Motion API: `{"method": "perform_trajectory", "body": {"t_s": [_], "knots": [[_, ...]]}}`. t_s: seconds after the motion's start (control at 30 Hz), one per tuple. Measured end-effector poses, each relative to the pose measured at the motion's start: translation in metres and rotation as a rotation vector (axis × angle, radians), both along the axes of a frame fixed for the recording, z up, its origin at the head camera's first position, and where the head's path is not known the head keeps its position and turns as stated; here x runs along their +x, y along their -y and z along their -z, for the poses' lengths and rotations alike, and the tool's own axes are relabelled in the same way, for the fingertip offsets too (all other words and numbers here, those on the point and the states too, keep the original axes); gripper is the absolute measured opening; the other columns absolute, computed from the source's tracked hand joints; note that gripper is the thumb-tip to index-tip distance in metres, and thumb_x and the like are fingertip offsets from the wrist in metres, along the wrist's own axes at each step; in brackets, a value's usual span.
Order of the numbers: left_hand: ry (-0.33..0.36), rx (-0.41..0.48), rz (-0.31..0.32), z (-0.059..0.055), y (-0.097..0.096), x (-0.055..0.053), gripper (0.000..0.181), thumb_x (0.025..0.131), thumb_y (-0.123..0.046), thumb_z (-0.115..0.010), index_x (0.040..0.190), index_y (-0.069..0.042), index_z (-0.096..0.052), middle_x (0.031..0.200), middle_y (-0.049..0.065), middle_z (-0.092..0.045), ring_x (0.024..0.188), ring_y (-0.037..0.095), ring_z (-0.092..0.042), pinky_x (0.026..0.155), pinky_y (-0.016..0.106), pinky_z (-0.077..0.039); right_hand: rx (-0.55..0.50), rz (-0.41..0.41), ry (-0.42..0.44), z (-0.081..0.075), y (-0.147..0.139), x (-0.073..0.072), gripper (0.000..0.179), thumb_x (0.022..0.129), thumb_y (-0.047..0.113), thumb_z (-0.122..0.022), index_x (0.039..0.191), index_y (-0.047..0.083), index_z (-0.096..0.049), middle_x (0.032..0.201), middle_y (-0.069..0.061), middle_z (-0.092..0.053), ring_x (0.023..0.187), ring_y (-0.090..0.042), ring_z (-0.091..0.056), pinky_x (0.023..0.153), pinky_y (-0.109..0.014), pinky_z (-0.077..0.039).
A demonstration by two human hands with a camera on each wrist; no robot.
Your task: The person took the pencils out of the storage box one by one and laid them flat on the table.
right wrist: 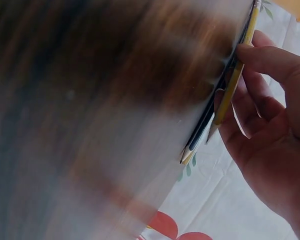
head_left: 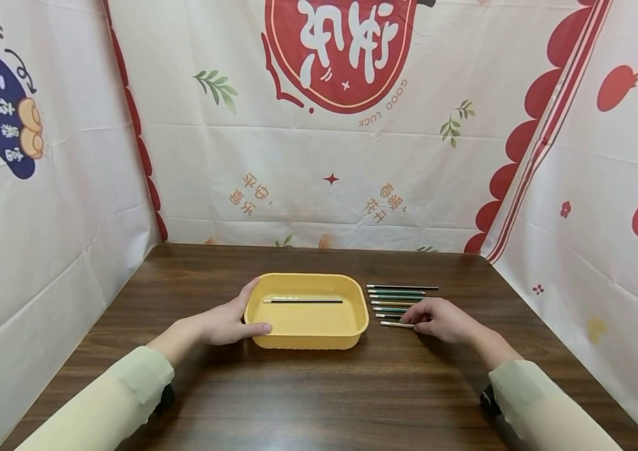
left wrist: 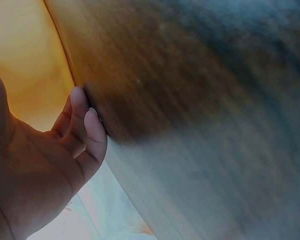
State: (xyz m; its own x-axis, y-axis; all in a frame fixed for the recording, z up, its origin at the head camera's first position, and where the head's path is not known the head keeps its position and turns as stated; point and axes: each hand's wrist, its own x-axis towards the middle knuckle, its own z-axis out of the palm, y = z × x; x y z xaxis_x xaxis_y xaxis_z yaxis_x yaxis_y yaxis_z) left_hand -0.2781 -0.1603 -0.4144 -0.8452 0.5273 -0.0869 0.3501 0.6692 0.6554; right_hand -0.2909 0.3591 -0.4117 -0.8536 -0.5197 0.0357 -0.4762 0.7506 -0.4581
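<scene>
A yellow plastic tub stands on the table with one dark pencil lying inside it. At its left end my left hand holds the tub, thumb over the near rim and fingers along the outer wall. The left wrist view shows those fingers bent against the tub's side. Right of the tub, my right hand pinches a yellow pencil between thumb and fingers. This pencil is the nearest of a row; its white eraser end points toward the tub. The hand hides part of the row.
Beyond the pinched pencil lie several more, roughly parallel, among them a green pencil and a black pencil farthest back. The brown wooden table ends at a printed white cloth hung behind and on both sides.
</scene>
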Motion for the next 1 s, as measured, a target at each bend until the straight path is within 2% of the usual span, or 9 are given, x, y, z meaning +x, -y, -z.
{"method": "perform_trajectory", "body": {"t_s": [0.27,0.63,1.0], "knots": [[-0.003,0.006,0.005,0.0004,0.0002,0.0004,0.122,0.102,-0.065,-0.069,0.175,-0.013,0.013,0.178,0.031,-0.021,0.161,0.042,-0.038,0.128,0.063,-0.033,0.033,-0.001,-0.036,0.0011,0.0053,-0.0019,0.024,0.097,0.001,-0.076,0.109,0.02,-0.085,0.106,0.005,-0.079,0.091,-0.002,-0.06,0.079,-0.026,-0.052],[-0.007,0.004,0.008,-0.0002,-0.0001,0.0002,0.121,0.103,-0.064,-0.069,0.175,-0.012,0.013,0.179,0.031,-0.018,0.163,0.043,-0.034,0.129,0.064,-0.032,0.032,-0.002,-0.04,0.0017,0.0058,-0.0023,0.026,0.096,-0.002,-0.075,0.109,0.019,-0.085,0.104,0.004,-0.078,0.09,0.0,-0.059,0.078,-0.025,-0.052],[-0.004,-0.015,-0.009,0.001,0.0007,0.0001,0.122,0.102,-0.067,-0.069,0.176,-0.015,0.013,0.179,0.031,-0.021,0.16,0.043,-0.039,0.128,0.063,-0.034,0.027,-0.026,-0.072,0.0019,0.0064,-0.0019,0.027,0.095,-0.004,-0.076,0.109,0.017,-0.085,0.101,0.004,-0.077,0.091,-0.002,-0.061,0.078,-0.025,-0.053]]}}
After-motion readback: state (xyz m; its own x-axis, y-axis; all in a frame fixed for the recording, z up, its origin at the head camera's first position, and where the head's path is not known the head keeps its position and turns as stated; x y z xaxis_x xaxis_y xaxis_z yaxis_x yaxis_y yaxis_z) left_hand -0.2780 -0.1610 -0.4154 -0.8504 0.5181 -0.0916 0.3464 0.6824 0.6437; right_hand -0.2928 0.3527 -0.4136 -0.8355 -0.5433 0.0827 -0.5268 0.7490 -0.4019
